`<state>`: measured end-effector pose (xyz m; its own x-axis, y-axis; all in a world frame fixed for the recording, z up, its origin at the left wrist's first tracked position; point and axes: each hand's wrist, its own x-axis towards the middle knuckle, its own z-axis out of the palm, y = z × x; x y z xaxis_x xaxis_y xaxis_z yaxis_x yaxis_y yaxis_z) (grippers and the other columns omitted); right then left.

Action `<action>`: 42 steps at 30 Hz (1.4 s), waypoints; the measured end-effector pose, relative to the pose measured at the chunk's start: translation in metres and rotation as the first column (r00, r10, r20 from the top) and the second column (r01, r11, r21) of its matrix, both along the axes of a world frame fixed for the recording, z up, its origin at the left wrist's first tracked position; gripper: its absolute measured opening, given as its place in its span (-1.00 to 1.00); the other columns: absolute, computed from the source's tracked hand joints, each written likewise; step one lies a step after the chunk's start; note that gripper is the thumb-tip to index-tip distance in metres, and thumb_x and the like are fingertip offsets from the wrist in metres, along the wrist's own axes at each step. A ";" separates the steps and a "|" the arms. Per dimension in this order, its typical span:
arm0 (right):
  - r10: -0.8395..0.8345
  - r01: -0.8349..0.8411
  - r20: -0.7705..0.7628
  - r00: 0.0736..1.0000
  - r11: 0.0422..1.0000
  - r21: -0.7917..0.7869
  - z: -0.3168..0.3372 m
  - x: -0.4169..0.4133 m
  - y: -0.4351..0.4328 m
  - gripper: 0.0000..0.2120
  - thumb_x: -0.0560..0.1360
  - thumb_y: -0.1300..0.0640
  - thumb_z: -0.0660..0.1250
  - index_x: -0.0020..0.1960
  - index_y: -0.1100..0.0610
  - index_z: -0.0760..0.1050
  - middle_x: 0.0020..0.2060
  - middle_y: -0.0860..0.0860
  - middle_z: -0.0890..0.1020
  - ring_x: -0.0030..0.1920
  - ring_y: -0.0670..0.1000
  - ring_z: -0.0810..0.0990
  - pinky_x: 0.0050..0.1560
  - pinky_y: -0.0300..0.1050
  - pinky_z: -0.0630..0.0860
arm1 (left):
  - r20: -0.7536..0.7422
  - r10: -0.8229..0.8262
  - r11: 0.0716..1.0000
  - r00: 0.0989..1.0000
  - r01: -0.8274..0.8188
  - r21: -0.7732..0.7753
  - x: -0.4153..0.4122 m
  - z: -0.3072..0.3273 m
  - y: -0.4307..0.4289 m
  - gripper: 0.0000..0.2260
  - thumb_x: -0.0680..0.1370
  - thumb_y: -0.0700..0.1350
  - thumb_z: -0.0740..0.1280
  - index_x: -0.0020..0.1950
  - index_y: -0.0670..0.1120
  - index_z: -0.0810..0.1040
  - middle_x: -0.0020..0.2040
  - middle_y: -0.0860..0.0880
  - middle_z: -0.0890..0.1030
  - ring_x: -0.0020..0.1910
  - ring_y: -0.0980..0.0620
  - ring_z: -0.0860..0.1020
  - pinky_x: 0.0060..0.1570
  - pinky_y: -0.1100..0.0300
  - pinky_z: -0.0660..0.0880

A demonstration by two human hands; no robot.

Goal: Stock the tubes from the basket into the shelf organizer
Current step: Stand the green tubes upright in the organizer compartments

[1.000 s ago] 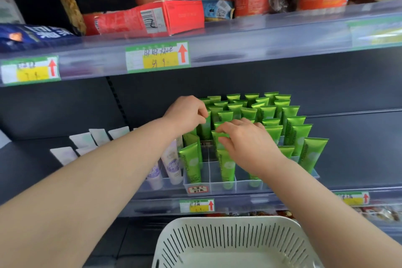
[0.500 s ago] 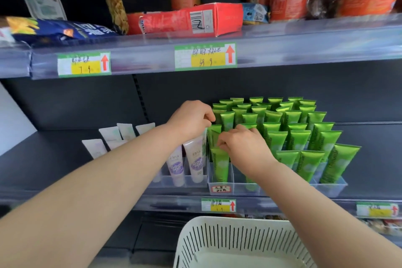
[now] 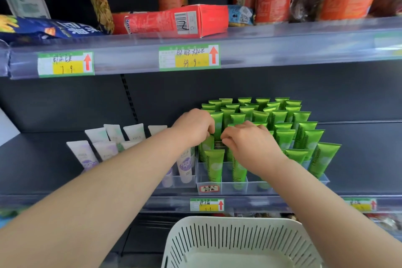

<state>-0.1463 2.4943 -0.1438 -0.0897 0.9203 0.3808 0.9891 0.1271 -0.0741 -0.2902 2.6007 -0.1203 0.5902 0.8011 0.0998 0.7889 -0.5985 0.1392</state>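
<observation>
Green tubes (image 3: 280, 137) stand upright in rows inside the clear organizer (image 3: 252, 187) on the shelf (image 3: 359, 169). The left hand (image 3: 193, 126) and the right hand (image 3: 252, 148) are close together over the front-left rows, with fingers curled down among the tubes. Whether they pinch a tube, I cannot tell. The white basket (image 3: 239, 235) is below the shelf edge.

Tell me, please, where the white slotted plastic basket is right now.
The white slotted plastic basket sits bottom centre of the head view, directly below the shelf's yellow price label and the clear plastic organizer of green tubes.
</observation>
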 end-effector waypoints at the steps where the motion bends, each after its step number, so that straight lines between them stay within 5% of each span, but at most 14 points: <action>1: -0.018 0.018 0.003 1.000 1.000 0.003 0.001 0.005 -0.001 -0.77 0.62 0.00 0.08 0.13 -0.03 0.49 -0.02 -0.07 0.61 0.06 0.06 0.46 -0.05 -0.03 0.37 | -0.013 -0.004 1.000 1.000 0.004 0.006 0.003 0.000 -0.001 -0.77 0.53 -0.24 0.34 0.09 0.02 0.65 0.01 0.02 0.65 -0.05 0.02 0.59 -0.15 0.24 0.41; 11: -0.068 0.066 -0.048 0.997 0.997 -0.037 -0.005 0.019 -0.004 -0.75 0.61 0.10 0.09 0.20 -0.02 0.47 0.03 -0.03 0.60 0.10 0.08 0.45 0.01 0.02 0.37 | -0.012 -0.006 0.999 1.000 0.006 0.040 0.019 -0.004 -0.004 -0.81 0.56 -0.24 0.31 0.08 -0.04 0.64 0.01 0.01 0.65 -0.14 0.07 0.52 -0.19 0.24 0.39; 17: -0.057 0.056 -0.071 0.996 0.998 -0.013 -0.005 0.020 -0.002 -0.76 0.60 0.11 0.11 0.19 -0.02 0.48 0.02 -0.04 0.60 0.09 0.07 0.46 -0.02 0.01 0.36 | 0.095 0.057 0.998 0.994 -0.056 -0.009 0.018 0.011 0.007 -0.84 0.55 -0.10 0.32 -0.18 -0.10 0.64 -0.10 -0.05 0.65 -0.13 -0.05 0.57 -0.16 0.12 0.50; 22: -0.056 0.055 -0.088 0.995 0.998 -0.025 -0.006 0.024 -0.001 -0.76 0.62 0.04 0.09 0.18 -0.02 0.48 0.04 -0.05 0.60 0.10 0.06 0.45 0.04 0.02 0.37 | -0.041 0.105 0.994 0.994 -0.103 0.045 0.016 0.013 0.016 -0.82 0.53 -0.21 0.35 0.08 -0.04 0.65 0.09 -0.04 0.63 0.05 -0.08 0.58 0.00 0.10 0.51; 26: -0.049 0.046 -0.120 0.992 0.999 -0.027 -0.008 0.033 -0.004 -0.74 0.63 0.04 0.06 0.20 -0.01 0.48 0.07 -0.05 0.60 0.12 0.06 0.44 0.03 0.01 0.38 | -0.141 0.108 0.993 0.984 -0.098 0.072 0.020 0.007 0.020 -0.72 0.49 -0.31 0.32 0.08 -0.01 0.65 0.13 -0.07 0.61 0.05 -0.14 0.57 0.02 0.05 0.54; 42: -0.072 0.069 -0.122 0.990 0.997 -0.030 -0.010 0.042 -0.011 -0.71 0.64 0.07 0.05 0.23 0.00 0.47 0.10 -0.04 0.60 0.15 0.06 0.44 0.06 0.04 0.41 | 0.012 0.062 0.996 0.998 -0.063 0.061 0.034 0.003 0.019 -0.81 0.54 -0.16 0.38 0.15 -0.04 0.63 0.10 -0.05 0.63 0.06 -0.07 0.58 0.06 0.07 0.52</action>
